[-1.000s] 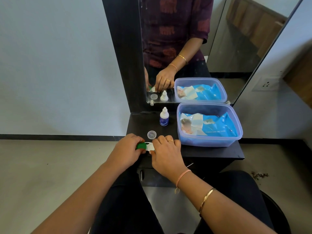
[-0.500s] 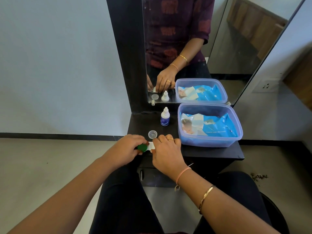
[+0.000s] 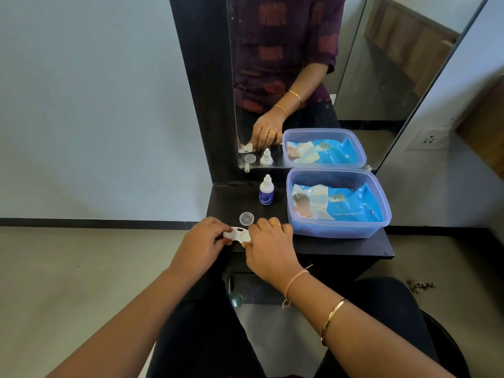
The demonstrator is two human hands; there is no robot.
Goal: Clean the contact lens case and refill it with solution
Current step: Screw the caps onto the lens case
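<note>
The white contact lens case (image 3: 237, 234) lies at the front edge of the black shelf (image 3: 341, 245), its left well uncovered. My left hand (image 3: 200, 244) holds the case's left end with curled fingers. My right hand (image 3: 268, 248) pinches its right end. A green cap (image 3: 236, 299), blurred, shows below the shelf front, between my knees. A clear round cap (image 3: 246, 218) sits on the shelf just behind the case. The small white solution bottle (image 3: 266, 190) with a blue label stands upright near the mirror.
A clear plastic tub (image 3: 381, 214) holding a blue pack of wet wipes (image 3: 351, 204) fills the shelf's right half. A mirror (image 3: 300, 77) rises behind the shelf and reflects the hands and objects. My dark-clad legs are under the shelf.
The green cap has left the case's left end and now appears below the shelf front. The left well of the case is uncovered. Both hands stay on the case.
</note>
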